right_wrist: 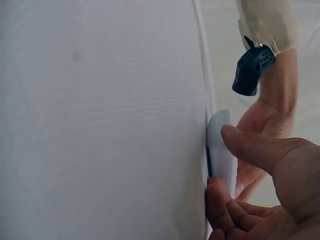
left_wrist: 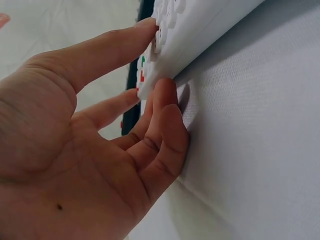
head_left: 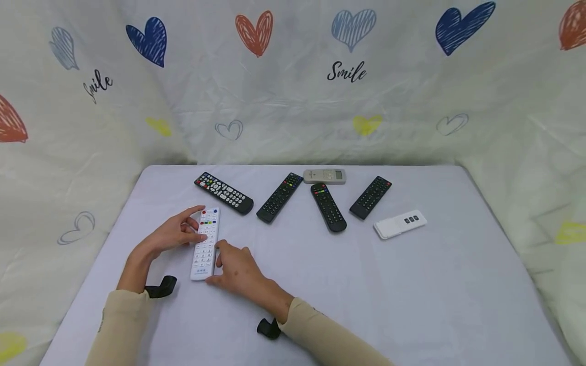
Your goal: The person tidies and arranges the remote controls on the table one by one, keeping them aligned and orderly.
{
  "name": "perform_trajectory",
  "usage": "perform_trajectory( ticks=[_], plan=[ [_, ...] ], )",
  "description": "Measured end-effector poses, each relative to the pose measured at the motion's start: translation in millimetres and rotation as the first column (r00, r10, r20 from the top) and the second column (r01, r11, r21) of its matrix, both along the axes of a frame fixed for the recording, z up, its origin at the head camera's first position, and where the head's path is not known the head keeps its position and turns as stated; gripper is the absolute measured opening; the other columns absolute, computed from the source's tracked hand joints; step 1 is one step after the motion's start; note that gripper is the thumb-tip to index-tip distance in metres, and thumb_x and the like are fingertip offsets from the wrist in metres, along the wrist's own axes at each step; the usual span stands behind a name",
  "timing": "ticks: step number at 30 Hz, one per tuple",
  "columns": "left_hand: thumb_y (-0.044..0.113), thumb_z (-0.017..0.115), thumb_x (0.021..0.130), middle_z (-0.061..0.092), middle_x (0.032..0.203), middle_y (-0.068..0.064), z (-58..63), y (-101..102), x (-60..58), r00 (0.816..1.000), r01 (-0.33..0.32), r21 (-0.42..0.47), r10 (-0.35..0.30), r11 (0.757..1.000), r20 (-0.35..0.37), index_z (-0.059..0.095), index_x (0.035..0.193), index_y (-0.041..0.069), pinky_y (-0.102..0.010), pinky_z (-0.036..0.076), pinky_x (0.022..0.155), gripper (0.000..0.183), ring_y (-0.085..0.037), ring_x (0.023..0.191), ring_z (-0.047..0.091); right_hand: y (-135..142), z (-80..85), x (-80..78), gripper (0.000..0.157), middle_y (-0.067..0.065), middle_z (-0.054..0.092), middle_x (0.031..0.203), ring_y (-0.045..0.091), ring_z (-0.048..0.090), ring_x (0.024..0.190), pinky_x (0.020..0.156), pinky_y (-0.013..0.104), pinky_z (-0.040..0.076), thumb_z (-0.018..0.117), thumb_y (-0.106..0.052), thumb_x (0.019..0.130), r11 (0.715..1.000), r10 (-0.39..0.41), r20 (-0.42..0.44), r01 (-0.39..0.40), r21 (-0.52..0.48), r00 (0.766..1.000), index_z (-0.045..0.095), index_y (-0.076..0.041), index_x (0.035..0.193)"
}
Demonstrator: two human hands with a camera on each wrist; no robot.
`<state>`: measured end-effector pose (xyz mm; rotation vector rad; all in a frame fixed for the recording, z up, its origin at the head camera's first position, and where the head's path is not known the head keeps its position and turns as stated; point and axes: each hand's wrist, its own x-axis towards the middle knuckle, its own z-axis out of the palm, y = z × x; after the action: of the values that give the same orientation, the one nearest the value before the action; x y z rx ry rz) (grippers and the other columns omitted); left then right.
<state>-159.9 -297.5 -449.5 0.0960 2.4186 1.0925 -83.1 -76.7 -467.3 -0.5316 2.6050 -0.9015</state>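
A long white remote control point(head_left: 204, 251) with rows of buttons lies lengthwise at the table's left. My left hand point(head_left: 170, 233) holds its far part: the thumb lies on the button face and the index finger reaches the far end. In the left wrist view, the other fingers of the left hand point(left_wrist: 105, 145) curl against the remote's side, near its underside. My right hand point(head_left: 241, 268) grips the near part, thumb by the near end corner and fingers along the right edge. In the right wrist view, the right hand point(right_wrist: 280, 175) has its thumb against the white remote point(right_wrist: 220, 145).
Behind lie several black remotes, among them one with white buttons point(head_left: 224, 193) and others point(head_left: 280, 198), point(head_left: 328, 208), point(head_left: 371, 197). A grey remote point(head_left: 324, 176) with a small screen is at the back edge. A white three-button remote point(head_left: 400, 224) lies right, on the white-covered table point(head_left: 389, 295).
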Motion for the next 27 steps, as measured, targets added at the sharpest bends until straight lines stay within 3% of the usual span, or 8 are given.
perform_trajectory(
  ticks=[3, 11, 27],
  plan=[
    [0.027, 0.082, 0.090, 0.054, 0.120, -0.017, -2.0, -1, -0.2, 1.000, 0.017, 0.008, -0.017, 1.000, 0.004, 0.028, 0.164, 0.014, -0.025, 0.046, 0.075, 0.092, -0.018, 0.089, 0.058, -2, 0.4, 0.9, 0.076, -0.016, 0.064, 0.085, 0.000, 0.053, 0.072, 0.088, 0.025, 0.042, 0.091, -0.040, 0.080, 1.000, -0.007, -0.011, 0.007, 0.031, 1.000, 0.054, -0.014, 0.140],
    [0.025, 0.080, 0.092, 0.050, 0.123, -0.017, -0.6, -5, 1.3, 0.998, 0.058, 0.017, -0.058, 0.998, 0.018, 0.025, 0.165, 0.015, -0.024, 0.045, 0.079, 0.092, -0.018, 0.093, 0.057, -10, 2.0, 5.5, 0.074, -0.017, 0.064, 0.084, -0.003, 0.053, 0.074, 0.084, 0.024, 0.040, 0.090, -0.047, 0.079, 0.996, -0.012, -0.050, 0.017, 0.090, 0.999, 0.055, -0.015, 0.136],
    [0.024, 0.078, 0.093, 0.048, 0.120, -0.015, -0.9, -6, 0.8, 0.996, 0.090, 0.020, -0.090, 0.996, 0.007, 0.025, 0.165, 0.016, -0.024, 0.043, 0.079, 0.090, -0.018, 0.093, 0.053, -15, 1.9, 8.4, 0.072, -0.015, 0.065, 0.083, -0.003, 0.054, 0.073, 0.085, 0.027, 0.041, 0.091, -0.048, 0.078, 0.997, -0.029, -0.076, 0.035, 0.073, 0.997, 0.058, -0.013, 0.131]
  ],
)
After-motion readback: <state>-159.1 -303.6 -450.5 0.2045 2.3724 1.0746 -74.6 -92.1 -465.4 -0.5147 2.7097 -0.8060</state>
